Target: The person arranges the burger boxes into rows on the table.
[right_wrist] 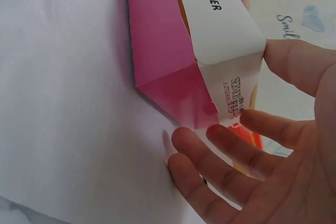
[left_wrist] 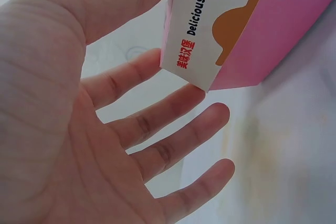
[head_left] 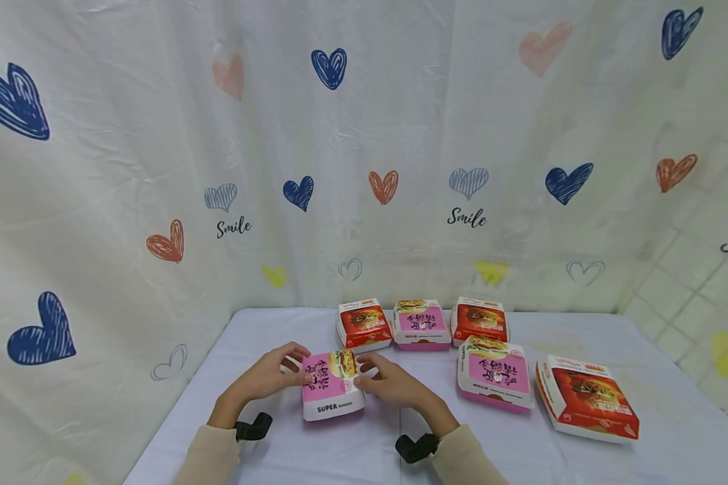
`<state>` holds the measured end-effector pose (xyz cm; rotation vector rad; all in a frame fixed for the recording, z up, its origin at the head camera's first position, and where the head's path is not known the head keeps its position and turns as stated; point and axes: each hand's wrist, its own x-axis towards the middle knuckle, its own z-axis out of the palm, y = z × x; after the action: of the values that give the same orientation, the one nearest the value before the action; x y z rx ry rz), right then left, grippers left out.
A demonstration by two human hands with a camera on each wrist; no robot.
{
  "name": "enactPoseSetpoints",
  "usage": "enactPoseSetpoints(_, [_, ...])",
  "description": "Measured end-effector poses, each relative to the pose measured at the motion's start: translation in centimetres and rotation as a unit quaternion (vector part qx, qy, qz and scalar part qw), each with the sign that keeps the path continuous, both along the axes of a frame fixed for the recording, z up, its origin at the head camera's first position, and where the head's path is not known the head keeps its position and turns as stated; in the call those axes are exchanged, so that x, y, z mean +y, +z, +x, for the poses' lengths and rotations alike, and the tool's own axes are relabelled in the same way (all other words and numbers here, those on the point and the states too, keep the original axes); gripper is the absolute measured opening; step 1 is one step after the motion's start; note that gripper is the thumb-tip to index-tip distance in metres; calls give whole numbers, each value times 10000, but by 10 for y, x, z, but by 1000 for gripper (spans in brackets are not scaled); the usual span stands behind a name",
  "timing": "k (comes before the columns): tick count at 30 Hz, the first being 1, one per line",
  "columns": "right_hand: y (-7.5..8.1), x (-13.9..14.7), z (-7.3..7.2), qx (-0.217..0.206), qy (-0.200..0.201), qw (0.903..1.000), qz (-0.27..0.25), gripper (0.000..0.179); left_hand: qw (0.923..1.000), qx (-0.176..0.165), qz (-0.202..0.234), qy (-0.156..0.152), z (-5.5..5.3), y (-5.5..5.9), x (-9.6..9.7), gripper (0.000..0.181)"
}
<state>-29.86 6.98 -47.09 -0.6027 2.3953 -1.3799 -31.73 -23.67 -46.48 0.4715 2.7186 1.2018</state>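
Note:
A pink and white burger box [head_left: 334,384] printed "SUPER BURGER" stands between both hands at the front of the table. My left hand [head_left: 274,372] holds it from the left; in the left wrist view the thumb is on its upper edge, the index fingertip is at its corner and the outer fingers spread free. From the right, my right hand [head_left: 393,380] pinches the box with the thumb on the lid's corner and the index finger against its white side. The right wrist view shows the pink lower tray [right_wrist: 163,40] resting on the cloth and a gap under the front flap.
Behind stand a red burger box [head_left: 365,325], a pink one [head_left: 422,325] and another red one [head_left: 479,319] in a row. Right of my hands lie a pink box [head_left: 495,372] and a larger red box [head_left: 588,399]. A heart-printed curtain [head_left: 412,135] hangs behind the white-clothed table [head_left: 267,465].

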Motion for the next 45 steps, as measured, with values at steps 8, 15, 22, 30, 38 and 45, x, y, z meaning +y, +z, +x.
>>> enactPoseSetpoints(8, [-1,0,-1,-48,9,9999,-108,76,10000,15,40,45,-2,-1,2,52])
enactPoseSetpoints(15, [-2,-1,0,-27,-47,10000,28,84,9999,0,67,98,-1,-3,3,54])
enactPoseSetpoints(22, [-1,0,-1,-25,12,10000,-38,86,9999,27,21,110,-1,-4,3,54])
enactPoseSetpoints(30, [-2,-1,-1,-88,-21,9999,62,90,9999,132,-4,12,0,-3,4,55])
enactPoseSetpoints(38, [-2,-1,-1,-96,29,9999,49,92,9998,169,112,-50,-1,-4,6,43])
enactPoseSetpoints(45, [-2,-1,-1,-62,85,9999,-8,89,9997,190,111,-115,0,-3,7,34])
